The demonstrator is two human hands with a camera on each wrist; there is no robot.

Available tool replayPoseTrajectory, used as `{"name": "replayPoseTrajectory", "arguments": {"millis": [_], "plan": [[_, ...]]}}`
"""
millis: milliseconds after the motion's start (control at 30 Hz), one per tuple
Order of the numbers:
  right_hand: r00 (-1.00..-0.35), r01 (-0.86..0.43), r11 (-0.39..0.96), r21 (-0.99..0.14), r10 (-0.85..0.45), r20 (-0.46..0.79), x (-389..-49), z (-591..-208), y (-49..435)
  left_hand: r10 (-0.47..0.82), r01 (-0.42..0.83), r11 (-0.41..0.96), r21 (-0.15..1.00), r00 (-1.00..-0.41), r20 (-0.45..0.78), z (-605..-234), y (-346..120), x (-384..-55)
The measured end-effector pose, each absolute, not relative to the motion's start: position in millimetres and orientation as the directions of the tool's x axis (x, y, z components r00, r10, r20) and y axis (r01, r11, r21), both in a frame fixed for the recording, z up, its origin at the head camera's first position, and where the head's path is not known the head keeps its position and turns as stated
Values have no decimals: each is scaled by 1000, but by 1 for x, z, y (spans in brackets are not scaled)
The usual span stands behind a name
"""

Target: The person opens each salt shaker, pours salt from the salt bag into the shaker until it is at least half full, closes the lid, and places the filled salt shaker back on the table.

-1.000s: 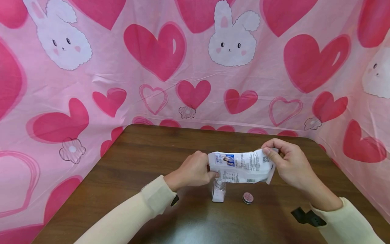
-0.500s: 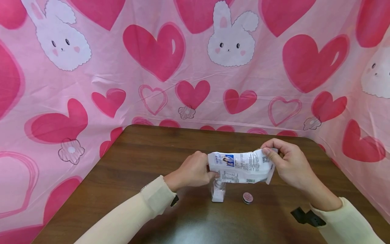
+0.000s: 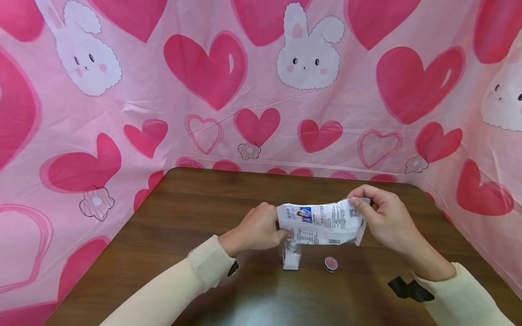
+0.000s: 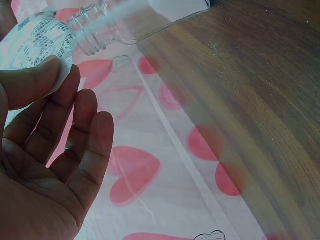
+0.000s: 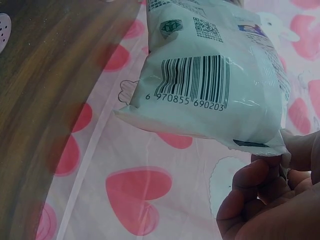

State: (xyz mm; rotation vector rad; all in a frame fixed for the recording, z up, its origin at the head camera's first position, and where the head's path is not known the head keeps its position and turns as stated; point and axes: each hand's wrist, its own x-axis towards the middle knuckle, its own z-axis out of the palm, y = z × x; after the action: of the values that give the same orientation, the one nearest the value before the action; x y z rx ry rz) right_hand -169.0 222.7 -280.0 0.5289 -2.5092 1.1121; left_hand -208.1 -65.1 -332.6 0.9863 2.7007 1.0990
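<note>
A white printed plastic bag (image 3: 322,224) lies nearly level in the air between both hands. My left hand (image 3: 258,228) pinches its left end between thumb and fingers. My right hand (image 3: 389,219) pinches the upper corner of the other end, where the right wrist view shows a barcode. Under the bag's left end stands a small clear bottle (image 3: 291,260) with white contents and an uncapped threaded neck. In the left wrist view a white stream (image 4: 102,24) runs from the bag into the bottle. The bag hides the bottle's mouth in the head view.
A round pink lid with holes (image 3: 331,264) lies on the brown wooden table (image 3: 195,199), right of the bottle. Fine white specks dot the tabletop in the left wrist view. A pink curtain (image 3: 195,90) with hearts and rabbits surrounds the table's back and sides.
</note>
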Motion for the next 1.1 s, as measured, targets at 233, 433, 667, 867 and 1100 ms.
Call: {"name": "replayPoseTrajectory", "arguments": {"millis": [233,433,667,867,1100], "plan": [[-871,-469,618,-631,-204,448,-169,-279,222,579,534,544,648,-797,171,-333,-66,-208],[-866,-476,616,-627,-206,455,-170,-279,222,578,527,540,656,-799,165,-332,-67,-207],[-870,-470,618,-630,-203,450,-170,-278,221,583,531,529,662,-794,170,-332,-67,-208],[-870,-473,611,-634,-209,447,-169,-277,221,583,531,528,663,-794,172,-332,-67,-208],[-866,-478,616,-626,-211,454,-170,-277,220,577,519,532,669,-801,162,-332,-67,-208]]}}
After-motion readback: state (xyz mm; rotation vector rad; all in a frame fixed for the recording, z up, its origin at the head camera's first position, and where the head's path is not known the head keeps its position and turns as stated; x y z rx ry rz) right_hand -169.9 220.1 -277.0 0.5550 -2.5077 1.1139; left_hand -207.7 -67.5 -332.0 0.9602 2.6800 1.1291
